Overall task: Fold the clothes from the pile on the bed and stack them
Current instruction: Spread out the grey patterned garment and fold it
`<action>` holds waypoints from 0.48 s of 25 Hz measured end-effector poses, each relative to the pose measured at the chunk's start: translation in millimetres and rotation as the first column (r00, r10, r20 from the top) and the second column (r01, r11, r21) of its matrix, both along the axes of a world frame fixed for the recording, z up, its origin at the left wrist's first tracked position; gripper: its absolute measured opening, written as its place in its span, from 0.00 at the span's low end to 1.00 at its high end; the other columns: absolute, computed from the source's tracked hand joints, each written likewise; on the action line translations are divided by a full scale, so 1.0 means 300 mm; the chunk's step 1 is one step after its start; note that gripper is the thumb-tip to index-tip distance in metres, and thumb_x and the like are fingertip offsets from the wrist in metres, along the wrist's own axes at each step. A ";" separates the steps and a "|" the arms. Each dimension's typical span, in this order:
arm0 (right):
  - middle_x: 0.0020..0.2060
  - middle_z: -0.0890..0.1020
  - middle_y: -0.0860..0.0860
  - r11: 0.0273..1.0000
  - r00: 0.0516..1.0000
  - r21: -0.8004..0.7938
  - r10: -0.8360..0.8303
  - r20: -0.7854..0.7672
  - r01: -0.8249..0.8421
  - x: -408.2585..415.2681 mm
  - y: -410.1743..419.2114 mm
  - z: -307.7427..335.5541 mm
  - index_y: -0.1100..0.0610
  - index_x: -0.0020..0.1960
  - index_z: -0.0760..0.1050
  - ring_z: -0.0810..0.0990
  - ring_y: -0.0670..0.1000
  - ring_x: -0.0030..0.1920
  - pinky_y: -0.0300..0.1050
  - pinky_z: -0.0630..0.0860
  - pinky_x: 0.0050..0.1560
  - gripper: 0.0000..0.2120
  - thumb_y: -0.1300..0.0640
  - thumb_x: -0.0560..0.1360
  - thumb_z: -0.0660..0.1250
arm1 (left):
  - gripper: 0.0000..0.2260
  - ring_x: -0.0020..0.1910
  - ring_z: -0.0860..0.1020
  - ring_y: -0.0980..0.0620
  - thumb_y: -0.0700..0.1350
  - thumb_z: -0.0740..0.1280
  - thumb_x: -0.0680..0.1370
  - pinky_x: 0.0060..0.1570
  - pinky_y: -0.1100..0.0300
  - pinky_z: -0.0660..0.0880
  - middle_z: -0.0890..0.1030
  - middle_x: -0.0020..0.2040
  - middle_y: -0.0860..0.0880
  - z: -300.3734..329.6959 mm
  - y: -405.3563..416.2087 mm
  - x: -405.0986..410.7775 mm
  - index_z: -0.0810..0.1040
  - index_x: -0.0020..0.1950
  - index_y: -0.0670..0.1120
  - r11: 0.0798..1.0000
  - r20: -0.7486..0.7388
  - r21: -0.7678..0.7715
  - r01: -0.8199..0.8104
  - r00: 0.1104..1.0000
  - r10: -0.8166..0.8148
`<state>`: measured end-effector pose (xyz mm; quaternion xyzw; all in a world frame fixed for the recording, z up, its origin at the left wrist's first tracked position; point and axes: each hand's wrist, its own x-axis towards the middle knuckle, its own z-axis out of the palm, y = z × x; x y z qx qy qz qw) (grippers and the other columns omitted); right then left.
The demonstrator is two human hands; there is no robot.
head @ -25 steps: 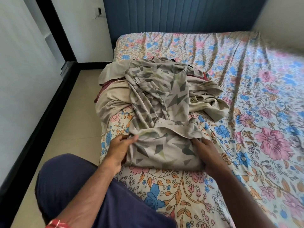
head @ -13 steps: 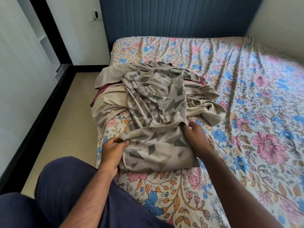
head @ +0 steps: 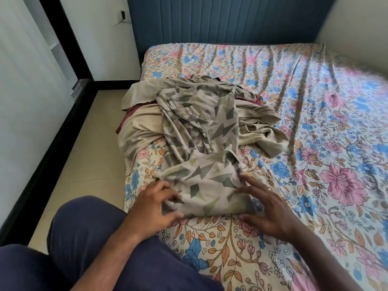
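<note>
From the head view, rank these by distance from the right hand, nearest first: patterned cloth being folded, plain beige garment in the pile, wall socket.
1. The beige cloth with grey-green geometric print: under the right hand's fingertips, at its left.
2. The plain beige garment: in the pile beyond, mid-bed.
3. The wall socket: far left, beside the blue headboard.

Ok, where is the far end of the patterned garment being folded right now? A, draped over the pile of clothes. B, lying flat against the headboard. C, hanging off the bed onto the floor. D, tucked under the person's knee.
A: the patterned garment runs from its folded near end, between the left hand and right hand, up over the pile of clothes.
</note>
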<state>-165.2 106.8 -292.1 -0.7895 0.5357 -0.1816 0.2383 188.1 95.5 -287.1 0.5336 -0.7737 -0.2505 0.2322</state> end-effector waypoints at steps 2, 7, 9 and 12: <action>0.81 0.43 0.32 0.993 0.969 0.076 0.105 -0.224 -0.090 -0.028 0.001 -0.019 0.31 0.78 0.56 0.39 0.38 0.81 0.51 0.45 0.78 0.33 0.33 0.77 0.65 | 0.37 0.74 0.58 0.61 0.67 0.74 0.68 0.72 0.51 0.62 0.59 0.77 0.62 -0.011 0.012 -0.005 0.67 0.75 0.65 0.992 0.370 0.099 0.083 0.922 -0.114; 0.81 0.47 0.37 0.975 0.893 -0.049 0.180 -0.412 -0.218 -0.017 -0.074 -0.036 0.34 0.79 0.55 0.32 0.41 0.80 0.50 0.35 0.79 0.25 0.38 0.82 0.49 | 0.35 0.80 0.42 0.58 0.62 0.65 0.79 0.78 0.40 0.48 0.36 0.78 0.62 -0.003 -0.002 -0.023 0.43 0.78 0.70 0.990 0.588 0.130 0.062 0.799 -0.127; 0.80 0.55 0.38 0.968 0.905 -0.028 0.224 -0.362 -0.251 -0.022 -0.085 -0.004 0.38 0.77 0.62 0.38 0.40 0.81 0.47 0.32 0.79 0.26 0.35 0.82 0.45 | 0.28 0.77 0.56 0.56 0.48 0.62 0.84 0.76 0.45 0.51 0.47 0.78 0.64 0.015 -0.024 -0.002 0.54 0.78 0.69 0.992 0.575 0.086 0.087 0.809 -0.121; 0.59 0.82 0.42 0.962 0.967 0.132 0.247 -0.056 -0.238 -0.033 -0.067 0.109 0.47 0.69 0.77 0.74 0.45 0.71 0.51 0.67 0.75 0.33 0.28 0.80 0.48 | 0.21 0.64 0.74 0.54 0.43 0.63 0.83 0.71 0.51 0.69 0.72 0.73 0.55 0.109 -0.065 0.069 0.74 0.65 0.70 0.895 0.165 0.433 0.106 0.967 -0.194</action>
